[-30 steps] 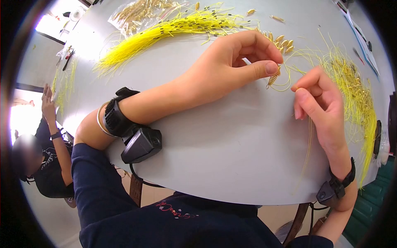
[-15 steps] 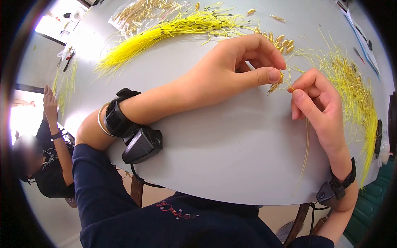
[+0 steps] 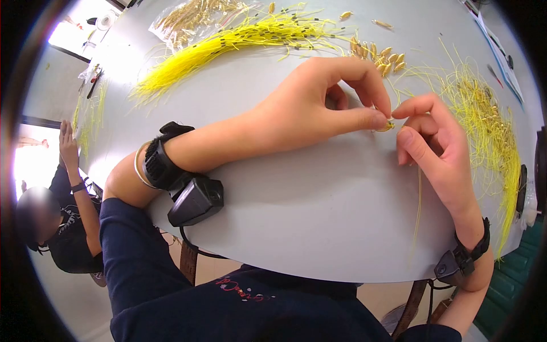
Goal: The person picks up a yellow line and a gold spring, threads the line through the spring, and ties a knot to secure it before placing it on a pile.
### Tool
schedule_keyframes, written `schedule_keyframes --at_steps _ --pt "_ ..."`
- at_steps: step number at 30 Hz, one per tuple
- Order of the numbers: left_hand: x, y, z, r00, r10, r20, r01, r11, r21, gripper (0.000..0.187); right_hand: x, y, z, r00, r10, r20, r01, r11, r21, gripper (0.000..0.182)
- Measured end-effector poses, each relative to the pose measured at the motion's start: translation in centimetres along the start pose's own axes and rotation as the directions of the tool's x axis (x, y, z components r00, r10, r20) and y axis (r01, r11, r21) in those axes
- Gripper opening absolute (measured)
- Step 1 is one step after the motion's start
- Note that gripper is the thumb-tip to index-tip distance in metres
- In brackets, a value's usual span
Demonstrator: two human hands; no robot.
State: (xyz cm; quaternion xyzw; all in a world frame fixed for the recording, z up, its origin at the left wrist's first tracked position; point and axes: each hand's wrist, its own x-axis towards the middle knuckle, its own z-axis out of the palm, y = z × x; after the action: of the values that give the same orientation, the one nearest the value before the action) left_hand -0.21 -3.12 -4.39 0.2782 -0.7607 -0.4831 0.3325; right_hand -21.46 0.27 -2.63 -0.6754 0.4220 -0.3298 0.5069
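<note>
Between the thumb and forefinger of my left hand (image 3: 333,102) is a small gold wire spring coil (image 3: 387,126), mostly covered by the fingertips. My right hand (image 3: 436,134) is close on its right, fingers curled, the forefinger tip at the end of the coil. A thin yellow line (image 3: 419,199) hangs down from the right hand's curled fingers; where it is gripped is hidden. Behind my left fingers, several more gold spring coils (image 3: 387,60) lie in a loose group on the grey table (image 3: 296,211).
A long bundle of yellow lines (image 3: 188,60) with black marks lies at the back, by a plastic bag (image 3: 196,20) of gold pieces. Tangled yellow lines with gold coils (image 3: 484,114) spread along the right. Another person (image 3: 68,222) sits at the left.
The coil has turned from hanging downward to lying more sideways, and more of it is covered. My left hand has dropped slightly; my right forefinger has come up to the coil's end.
</note>
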Motion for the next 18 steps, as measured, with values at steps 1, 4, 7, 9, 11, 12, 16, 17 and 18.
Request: schedule_keyframes --at_steps 1,4,7,9,11,12,16,17,18 --pt "-0.03 -0.12 0.09 1.0 0.0 0.0 0.0 1.0 -0.002 0.008 0.04 0.1 0.01 1.0 -0.02 -0.015 0.02 1.0 0.01 0.012" --pt "-0.08 0.13 0.33 0.996 -0.005 -0.089 0.0 0.999 -0.049 0.01 0.05 -0.06 -0.24 0.999 -0.025 -0.02 0.026 1.0 0.005 0.013" --pt "0.06 0.63 0.25 0.988 -0.138 -0.073 0.138 0.99 0.005 0.012 0.15 -0.05 -0.11 1.0 -0.023 -0.016 0.023 1.0 -0.002 0.011" --pt "0.07 0.5 0.41 0.99 -0.127 -0.059 0.126 0.992 -0.012 0.013 0.18 0.2 0.08 0.999 -0.031 -0.011 0.031 1.0 0.0 0.011" --pt "0.09 0.43 0.54 0.99 -0.128 -0.06 0.128 0.992 -0.004 0.013 0.19 0.44 0.14 0.999 -0.052 -0.015 0.052 0.999 0.005 0.011" --pt "0.04 0.39 0.58 0.99 -0.129 -0.058 0.129 0.992 0.005 0.013 0.17 0.42 0.16 0.999 -0.051 -0.013 0.051 0.999 0.004 0.011" --pt "0.01 0.37 0.55 0.991 -0.13 -0.033 0.13 0.992 -0.007 0.013 0.22 0.39 0.3 0.997 -0.066 -0.033 0.067 0.998 0.004 0.011" --pt "0.02 0.41 0.54 0.995 -0.093 -0.03 0.094 0.995 0.038 0.013 0.23 0.4 0.34 0.997 -0.072 -0.033 0.073 0.997 0.017 0.011" --pt "0.0 0.46 0.51 0.998 -0.056 -0.025 0.058 0.995 0.084 0.013 0.22 0.44 0.41 0.997 -0.072 -0.032 0.072 0.997 0.017 0.011"
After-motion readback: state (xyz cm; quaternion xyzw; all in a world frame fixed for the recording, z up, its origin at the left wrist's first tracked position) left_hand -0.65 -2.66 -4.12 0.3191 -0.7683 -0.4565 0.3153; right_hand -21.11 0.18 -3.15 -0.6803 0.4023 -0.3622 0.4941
